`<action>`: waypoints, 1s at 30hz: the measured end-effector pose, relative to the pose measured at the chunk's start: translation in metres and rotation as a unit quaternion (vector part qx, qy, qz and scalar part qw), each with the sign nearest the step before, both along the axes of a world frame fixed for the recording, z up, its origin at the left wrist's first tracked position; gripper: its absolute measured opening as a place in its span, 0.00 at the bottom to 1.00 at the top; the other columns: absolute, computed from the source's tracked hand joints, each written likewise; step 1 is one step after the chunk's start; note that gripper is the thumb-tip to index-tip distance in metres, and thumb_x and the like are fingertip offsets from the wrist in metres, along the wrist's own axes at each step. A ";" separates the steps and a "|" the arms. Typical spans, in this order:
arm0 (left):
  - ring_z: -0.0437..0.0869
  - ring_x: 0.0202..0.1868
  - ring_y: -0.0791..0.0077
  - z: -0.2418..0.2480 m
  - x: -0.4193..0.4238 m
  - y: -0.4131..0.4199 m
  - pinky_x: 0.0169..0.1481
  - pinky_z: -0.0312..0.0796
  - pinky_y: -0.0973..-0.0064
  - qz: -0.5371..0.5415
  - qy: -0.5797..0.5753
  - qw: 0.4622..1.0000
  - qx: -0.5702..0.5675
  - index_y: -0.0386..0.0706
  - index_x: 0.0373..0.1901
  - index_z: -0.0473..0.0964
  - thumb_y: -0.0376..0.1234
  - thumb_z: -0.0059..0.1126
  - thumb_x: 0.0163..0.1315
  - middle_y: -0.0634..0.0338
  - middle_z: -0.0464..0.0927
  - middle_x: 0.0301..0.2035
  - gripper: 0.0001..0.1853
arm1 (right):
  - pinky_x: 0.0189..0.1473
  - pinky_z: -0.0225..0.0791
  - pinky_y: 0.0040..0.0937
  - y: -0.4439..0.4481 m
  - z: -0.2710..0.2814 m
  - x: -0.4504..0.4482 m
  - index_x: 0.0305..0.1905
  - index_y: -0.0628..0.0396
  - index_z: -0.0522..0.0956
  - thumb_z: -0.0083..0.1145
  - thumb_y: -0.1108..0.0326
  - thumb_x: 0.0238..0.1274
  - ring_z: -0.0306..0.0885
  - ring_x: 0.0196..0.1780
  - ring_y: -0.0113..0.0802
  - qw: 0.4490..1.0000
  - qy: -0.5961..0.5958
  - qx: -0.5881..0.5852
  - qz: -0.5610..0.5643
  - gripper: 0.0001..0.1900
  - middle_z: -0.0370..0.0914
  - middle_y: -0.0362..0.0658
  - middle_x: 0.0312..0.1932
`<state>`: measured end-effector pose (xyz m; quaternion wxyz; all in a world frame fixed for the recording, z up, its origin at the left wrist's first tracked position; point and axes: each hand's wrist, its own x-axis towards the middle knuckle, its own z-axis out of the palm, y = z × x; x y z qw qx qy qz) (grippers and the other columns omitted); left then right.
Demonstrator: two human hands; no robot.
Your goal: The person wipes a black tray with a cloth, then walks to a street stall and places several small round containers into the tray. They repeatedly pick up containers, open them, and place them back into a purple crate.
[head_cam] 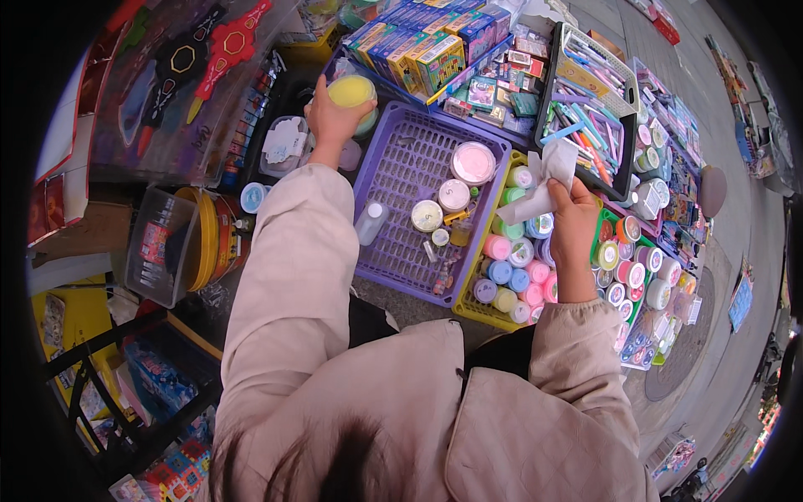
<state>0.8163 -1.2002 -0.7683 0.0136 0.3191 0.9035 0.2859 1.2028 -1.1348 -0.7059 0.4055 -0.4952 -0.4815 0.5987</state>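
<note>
My left hand [335,119] grips a round tub with yellow contents [351,91] above a dark tray, left of the purple plastic basket [401,169]. My right hand [572,219] pinches a crumpled white tissue [555,169] over the yellow basket [477,301] of small lidded tubs. In the purple basket lie a tub with pink contents [473,163], smaller round tubs, a translucent bottle with a white cap [372,223] and small bits. Near my left wrist is a clear container with white paper on it [285,145].
Boxed goods [433,59] fill a blue tray at the top. A black tray of pens [583,138] stands beyond my right hand, with a green basket of tubs [593,241] beside it. At left are a clear plastic bin [157,245] and a black metal frame [132,389].
</note>
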 end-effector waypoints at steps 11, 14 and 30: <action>0.72 0.59 0.49 -0.072 0.082 0.022 0.64 0.64 0.57 -0.307 0.164 0.936 0.049 0.32 0.58 0.69 0.54 0.71 0.50 0.46 0.71 0.55 0.42 | 0.44 0.72 0.24 0.014 0.043 0.032 0.52 0.64 0.80 0.60 0.72 0.64 0.81 0.40 0.27 0.993 0.071 -0.024 -0.088 0.13 0.83 0.43 0.42; 0.70 0.60 0.46 -0.074 0.160 0.036 0.63 0.67 0.56 -0.336 -0.007 0.938 -0.082 0.33 0.62 0.66 0.54 0.75 0.44 0.43 0.70 0.56 0.49 | 0.43 0.72 0.24 0.019 0.040 0.029 0.52 0.64 0.80 0.59 0.72 0.64 0.81 0.41 0.28 0.989 0.106 -0.055 -0.088 0.13 0.83 0.43 0.43; 0.68 0.59 0.45 -0.046 0.184 0.039 0.67 0.63 0.62 -0.228 -0.139 0.962 0.058 0.26 0.65 0.59 0.45 0.76 0.36 0.40 0.62 0.56 0.55 | 0.48 0.75 0.29 0.025 0.042 0.031 0.56 0.64 0.76 0.55 0.70 0.70 0.82 0.46 0.30 0.982 0.175 -0.019 -0.063 0.15 0.82 0.45 0.48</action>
